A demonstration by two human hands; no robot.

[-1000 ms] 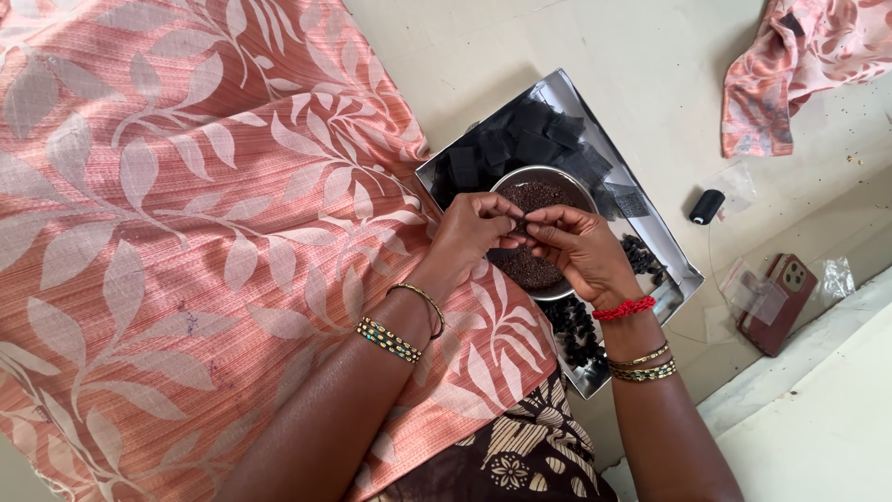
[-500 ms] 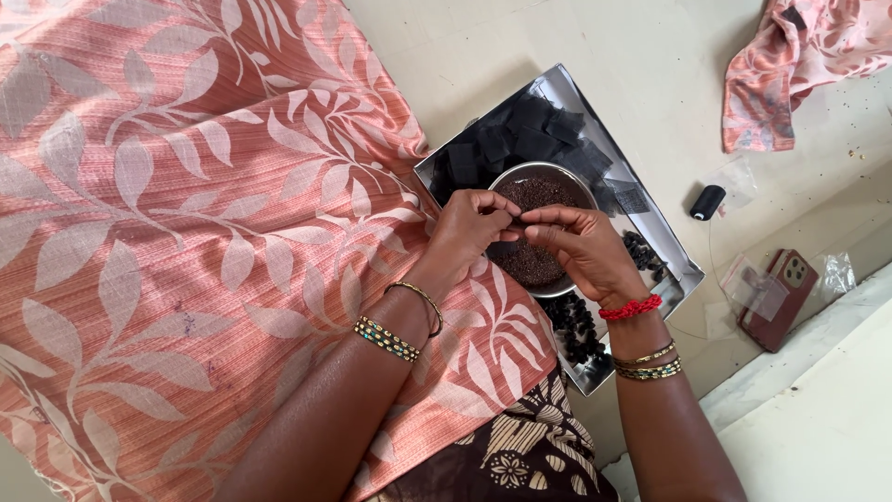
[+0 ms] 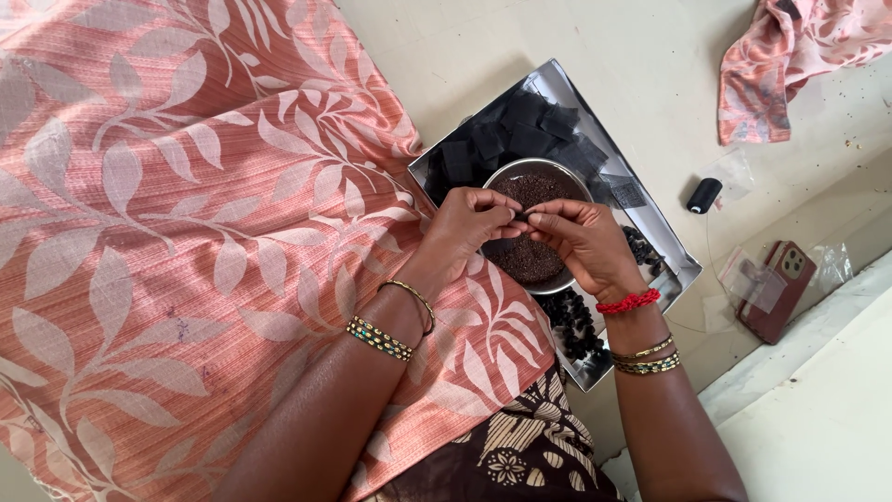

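My left hand (image 3: 469, 226) and my right hand (image 3: 581, 244) meet fingertip to fingertip over a round steel bowl (image 3: 506, 173) filled with dark brown grains. Together they pinch one small black piece of cloth (image 3: 522, 215) between thumbs and forefingers. The bowl stands on a shiny steel tray (image 3: 683, 265). At the tray's far end lie several black cloth squares (image 3: 520, 139). A heap of small black tied bundles (image 3: 571, 325) lies at its near end, partly hidden under my right wrist.
A large salmon-pink cloth with a pale leaf pattern (image 3: 186, 232) covers the left half of the view. A black thread spool (image 3: 703, 195), a dark red phone (image 3: 776, 290) and a crumpled pink cloth (image 3: 799, 56) lie on the pale floor to the right.
Both hands stay over the bowl; the fingers have worked slightly on the black piece, with the fingertips closing more tightly together.
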